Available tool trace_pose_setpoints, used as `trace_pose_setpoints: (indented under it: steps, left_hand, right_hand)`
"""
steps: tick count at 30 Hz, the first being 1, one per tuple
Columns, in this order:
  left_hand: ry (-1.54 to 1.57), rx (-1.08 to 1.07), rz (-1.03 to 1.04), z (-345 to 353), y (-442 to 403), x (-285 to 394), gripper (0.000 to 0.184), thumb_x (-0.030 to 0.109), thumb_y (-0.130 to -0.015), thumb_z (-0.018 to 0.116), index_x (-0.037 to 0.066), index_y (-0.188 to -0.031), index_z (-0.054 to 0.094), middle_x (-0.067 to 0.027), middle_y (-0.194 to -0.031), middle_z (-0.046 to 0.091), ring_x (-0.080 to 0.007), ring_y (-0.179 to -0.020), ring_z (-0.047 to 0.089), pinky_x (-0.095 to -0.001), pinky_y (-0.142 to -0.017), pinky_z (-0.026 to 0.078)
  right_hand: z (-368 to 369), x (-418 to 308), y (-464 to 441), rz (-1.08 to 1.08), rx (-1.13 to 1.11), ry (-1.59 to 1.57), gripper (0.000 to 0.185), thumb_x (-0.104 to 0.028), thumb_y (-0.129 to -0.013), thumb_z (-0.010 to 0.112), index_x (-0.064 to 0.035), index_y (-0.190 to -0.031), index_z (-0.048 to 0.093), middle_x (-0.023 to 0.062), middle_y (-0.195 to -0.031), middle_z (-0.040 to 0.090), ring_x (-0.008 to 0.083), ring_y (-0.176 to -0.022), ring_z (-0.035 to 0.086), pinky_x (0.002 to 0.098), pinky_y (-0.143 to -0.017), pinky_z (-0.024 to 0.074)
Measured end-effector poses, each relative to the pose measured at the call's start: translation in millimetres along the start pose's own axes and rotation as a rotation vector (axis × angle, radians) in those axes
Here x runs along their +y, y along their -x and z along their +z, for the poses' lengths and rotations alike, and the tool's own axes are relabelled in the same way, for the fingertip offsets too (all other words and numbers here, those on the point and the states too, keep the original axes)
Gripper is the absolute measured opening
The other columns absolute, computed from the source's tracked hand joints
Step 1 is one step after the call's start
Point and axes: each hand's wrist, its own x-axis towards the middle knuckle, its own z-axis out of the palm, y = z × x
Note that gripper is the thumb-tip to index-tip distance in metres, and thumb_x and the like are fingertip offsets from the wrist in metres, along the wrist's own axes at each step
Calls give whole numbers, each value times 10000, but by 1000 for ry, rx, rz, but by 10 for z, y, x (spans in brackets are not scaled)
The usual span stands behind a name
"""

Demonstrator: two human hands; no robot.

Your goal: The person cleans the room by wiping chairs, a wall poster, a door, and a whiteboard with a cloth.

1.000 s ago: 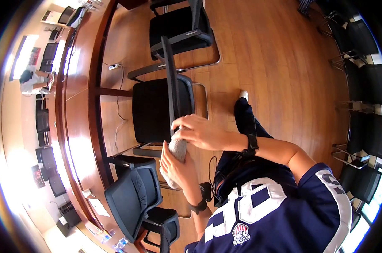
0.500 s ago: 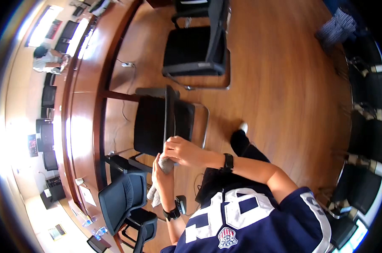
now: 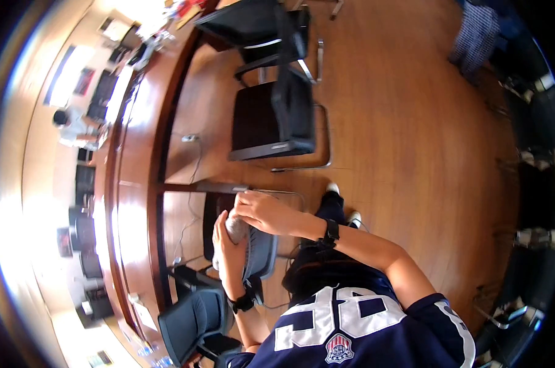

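Observation:
A rumpled piece of grey cloth is bunched between my two hands in the head view. My left hand is closed around it from below, and a bit of the cloth shows by the wrist. The fingers of my right hand are bent and pinch its upper end. Just beneath my hands is a black chair, partly covered by them; I cannot tell whether the cloth touches it. Each wrist wears a dark band.
A long wooden table runs along the left, with a white socket and cable beside it. More black chairs stand ahead, and another row lines the right. A person is across the table. Wooden floor lies between.
My view has moved forward along the table, so the chairs and table sit lower in view. Both my shoes now show. The cloth remains in both hands.

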Motion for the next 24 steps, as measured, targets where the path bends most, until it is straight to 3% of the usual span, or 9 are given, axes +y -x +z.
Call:
trace_pose_setpoints:
  steps: [4,7,8,11,14,17,20,21,24]
  left_hand:
    - [55,-159,7,299,-616,473,515,106,-754,673,30,-1214,453,-230,-1084,560,-404,-1020,517,-439,-868,410]
    - [241,-216,59,530,-1053,868,539,212,-810,675,12,-1240,419,-268,-1071,551,-416,-1011,527,-436,-850,427]
    - [259,-235,17,575,-1180,1011,575,210,-813,671,9,-1277,397,-268,-1122,542,-402,-1060,527,-416,-885,426]
    - [454,-125,214,801,-1749,1329,647,111,-803,666,29,-1356,340,-224,-1272,471,-329,-1158,484,-392,-992,362]
    - [643,-49,155,987,-2300,1614,689,89,-788,678,45,-1379,326,-187,-1298,420,-307,-1185,423,-389,-1019,319]
    - [443,-9,195,1123,-2839,1732,667,58,-811,637,44,-1393,310,-148,-1357,391,-282,-1248,378,-392,-1049,291]
    - [223,29,262,1428,-3299,1747,679,118,-805,662,40,-1385,317,-200,-1323,398,-346,-1210,403,-435,-1023,312]
    - [127,-14,276,1542,-3411,1731,672,146,-825,641,29,-1393,301,-212,-1336,386,-362,-1220,395,-451,-1017,320]
    - [213,-180,150,1695,-3590,1815,673,156,-852,601,7,-1411,257,-239,-1331,378,-405,-1200,408,-445,-995,349]
  right_hand:
    - [-772,161,-120,116,73,75,161,-41,-807,612,-51,-962,570,108,-938,526,299,-867,567,401,-750,479]
    - [-1317,439,-301,163,184,43,251,55,-792,588,-68,-1011,583,89,-954,538,260,-832,591,341,-701,482]
    - [-1504,516,-407,136,244,33,273,78,-784,583,-73,-1012,591,83,-946,540,246,-819,590,325,-693,478]
    - [-2015,787,-801,44,330,176,274,95,-770,584,-72,-984,616,74,-926,550,226,-818,589,312,-680,470]
    - [-2385,1174,-1207,37,371,244,269,103,-766,576,-60,-976,616,78,-944,554,231,-819,585,318,-682,466]
    - [-2638,1670,-1638,65,445,214,270,110,-770,564,-47,-984,614,102,-951,557,251,-814,589,323,-693,468]
    - [-2827,2238,-1974,157,456,238,263,107,-775,560,-43,-985,613,103,-956,561,256,-840,588,323,-714,467]
    - [-2889,2424,-2051,169,457,270,251,98,-776,559,-41,-978,614,104,-954,562,259,-837,585,326,-705,467]
    - [-2907,2858,-2110,187,392,410,263,85,-768,551,-62,-982,595,99,-953,562,274,-848,558,359,-738,444]
